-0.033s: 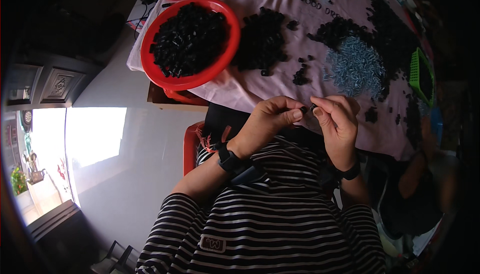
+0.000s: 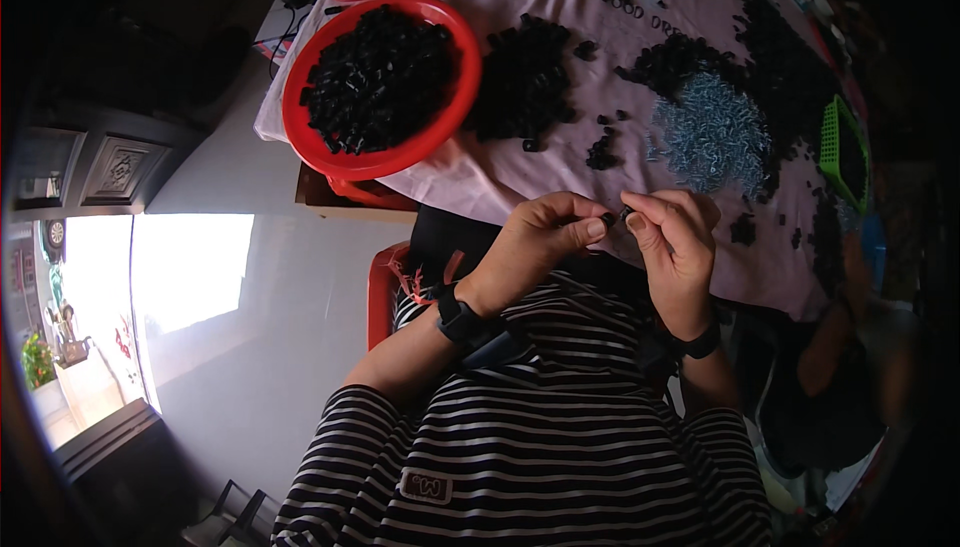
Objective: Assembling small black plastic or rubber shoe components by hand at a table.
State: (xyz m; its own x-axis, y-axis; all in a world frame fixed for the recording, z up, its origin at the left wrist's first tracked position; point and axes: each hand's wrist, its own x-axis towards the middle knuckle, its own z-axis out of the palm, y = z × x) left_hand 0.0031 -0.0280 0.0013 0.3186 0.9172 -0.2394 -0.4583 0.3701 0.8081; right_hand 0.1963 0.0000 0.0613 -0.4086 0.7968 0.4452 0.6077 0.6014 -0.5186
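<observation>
- My left hand (image 2: 540, 239) pinches a small black part (image 2: 607, 219) between thumb and forefinger, above the near edge of the pink cloth (image 2: 560, 177).
- My right hand (image 2: 682, 247) is just beside it, thumb and forefinger pinching a tiny dark piece (image 2: 627, 214) (too small to identify).
- Beyond my hands: a loose cluster of black pieces (image 2: 600, 154) on the cloth.
- Forward left: a red plastic basin (image 2: 468, 77), heaped with black pieces.
- Forward right: a pile of bluish-silver screws (image 2: 712, 135).
</observation>
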